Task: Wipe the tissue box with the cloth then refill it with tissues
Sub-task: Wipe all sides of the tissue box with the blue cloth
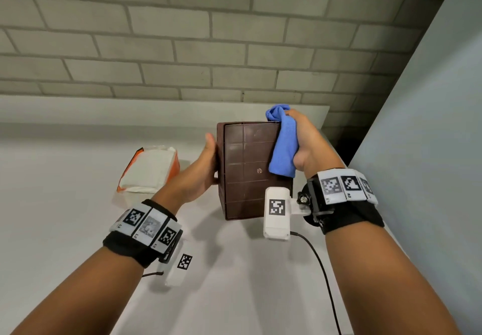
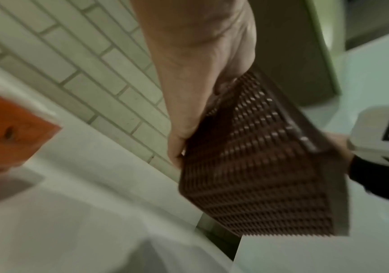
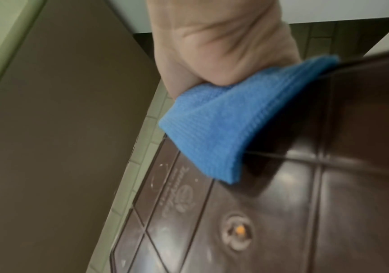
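Observation:
A brown plastic tissue box (image 1: 247, 167) is held above the white counter with its ribbed underside turned up toward me. My left hand (image 1: 202, 167) grips its left side; in the left wrist view the fingers (image 2: 182, 144) curl round the box's woven-pattern wall (image 2: 259, 175). My right hand (image 1: 305, 139) holds a folded blue cloth (image 1: 284, 147) against the box's right part. In the right wrist view the cloth (image 3: 224, 129) lies on the glossy brown panel (image 3: 305, 203), which shows pale specks.
An orange-edged pack of white tissues (image 1: 150, 170) lies on the counter (image 1: 65, 204) to the left of the box. A grey brick wall (image 1: 182, 48) stands behind. A pale upright panel (image 1: 430, 126) closes off the right side.

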The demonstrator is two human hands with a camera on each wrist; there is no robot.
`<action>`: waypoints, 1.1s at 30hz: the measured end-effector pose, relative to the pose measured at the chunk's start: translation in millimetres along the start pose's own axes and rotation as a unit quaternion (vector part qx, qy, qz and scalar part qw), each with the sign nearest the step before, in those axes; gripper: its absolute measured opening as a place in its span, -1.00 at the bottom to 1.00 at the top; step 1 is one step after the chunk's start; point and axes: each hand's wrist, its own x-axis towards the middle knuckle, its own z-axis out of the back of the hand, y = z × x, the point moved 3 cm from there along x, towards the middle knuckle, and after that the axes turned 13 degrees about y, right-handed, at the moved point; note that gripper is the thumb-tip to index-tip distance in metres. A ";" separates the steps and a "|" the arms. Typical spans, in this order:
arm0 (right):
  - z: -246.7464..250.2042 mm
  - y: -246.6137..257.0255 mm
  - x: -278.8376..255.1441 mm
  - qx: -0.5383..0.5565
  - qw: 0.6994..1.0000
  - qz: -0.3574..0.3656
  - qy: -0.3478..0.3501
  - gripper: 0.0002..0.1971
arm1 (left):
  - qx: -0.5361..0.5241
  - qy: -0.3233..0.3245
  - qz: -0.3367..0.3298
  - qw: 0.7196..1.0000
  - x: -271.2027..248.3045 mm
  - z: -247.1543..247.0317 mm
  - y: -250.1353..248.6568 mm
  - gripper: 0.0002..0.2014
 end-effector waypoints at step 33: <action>-18.8 -33.4 -16.6 -0.426 0.896 0.099 0.074 -0.27 | -0.350 -0.002 -0.026 0.936 6.1 18.8 61.8 -0.29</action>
